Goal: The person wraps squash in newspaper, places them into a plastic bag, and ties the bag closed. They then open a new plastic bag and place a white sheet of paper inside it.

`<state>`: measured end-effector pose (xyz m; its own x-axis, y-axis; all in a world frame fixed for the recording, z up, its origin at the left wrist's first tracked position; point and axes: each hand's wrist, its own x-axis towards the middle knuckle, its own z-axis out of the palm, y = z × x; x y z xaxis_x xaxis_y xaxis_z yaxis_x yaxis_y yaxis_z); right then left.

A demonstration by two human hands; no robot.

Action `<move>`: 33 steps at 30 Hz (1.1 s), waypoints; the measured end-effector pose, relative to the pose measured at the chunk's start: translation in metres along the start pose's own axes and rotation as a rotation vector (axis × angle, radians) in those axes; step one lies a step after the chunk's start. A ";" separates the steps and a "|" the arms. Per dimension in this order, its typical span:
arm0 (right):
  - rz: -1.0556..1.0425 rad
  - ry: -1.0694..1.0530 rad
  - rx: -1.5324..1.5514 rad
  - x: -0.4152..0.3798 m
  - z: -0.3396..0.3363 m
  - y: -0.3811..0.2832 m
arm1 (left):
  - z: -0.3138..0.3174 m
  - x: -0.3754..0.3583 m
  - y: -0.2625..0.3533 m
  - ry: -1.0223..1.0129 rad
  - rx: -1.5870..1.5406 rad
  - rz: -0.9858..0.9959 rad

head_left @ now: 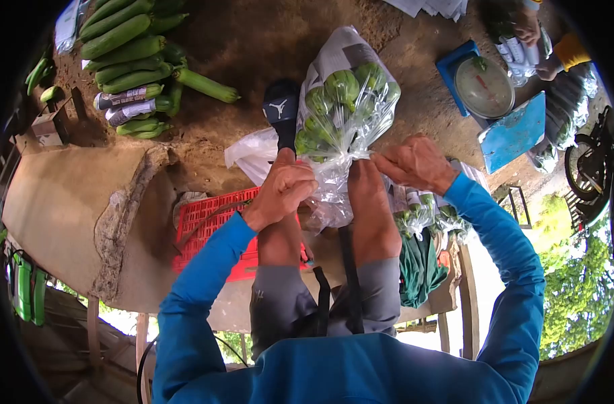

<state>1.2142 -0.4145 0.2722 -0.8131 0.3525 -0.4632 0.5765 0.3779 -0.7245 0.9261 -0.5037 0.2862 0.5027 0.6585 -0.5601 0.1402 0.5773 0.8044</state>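
A clear plastic bag point(367, 118) full of green, rounded vegetables point(342, 87) lies on the ground between my feet, its neck gathered toward me. Printed paper lines the bag's far end. My left hand point(284, 188) is closed at the left side of the gathered neck, on thin clear plastic. On the other side my right hand point(416, 163) pinches a thin bit of plastic that runs to the neck. Loose film point(330, 202) bunches below the neck, between my legs. Exactly what each set of fingertips grips is partly hidden.
Long green gourds point(125, 47) are piled at upper left, some paper-wrapped. A red crate point(212, 219) sits by my left leg. At right stands a scale with a round pan point(485, 87), near a blue board point(515, 135). Another person's hands point(549, 67) handle wrapped bundles at upper right.
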 end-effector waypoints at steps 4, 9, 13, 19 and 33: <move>-0.054 -0.019 -0.026 -0.001 0.019 0.023 | -0.009 -0.001 -0.021 0.027 -0.154 -0.110; -0.014 -0.040 0.060 0.017 0.017 0.043 | -0.019 0.007 -0.021 0.018 -0.224 -0.117; 0.000 0.007 0.179 0.011 0.035 0.068 | -0.028 0.012 -0.033 0.021 -0.187 -0.155; 0.178 0.086 0.213 -0.002 0.076 0.090 | -0.041 0.022 -0.070 0.010 -0.100 -0.209; 0.502 0.742 2.628 0.003 0.106 -0.087 | 0.019 0.067 0.079 -0.250 0.163 -0.198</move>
<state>1.1530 -0.5365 0.2798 -0.3487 0.2888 -0.8916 -0.8390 -0.5202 0.1596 0.9867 -0.4231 0.3163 0.6423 0.3915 -0.6589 0.3797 0.5842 0.7173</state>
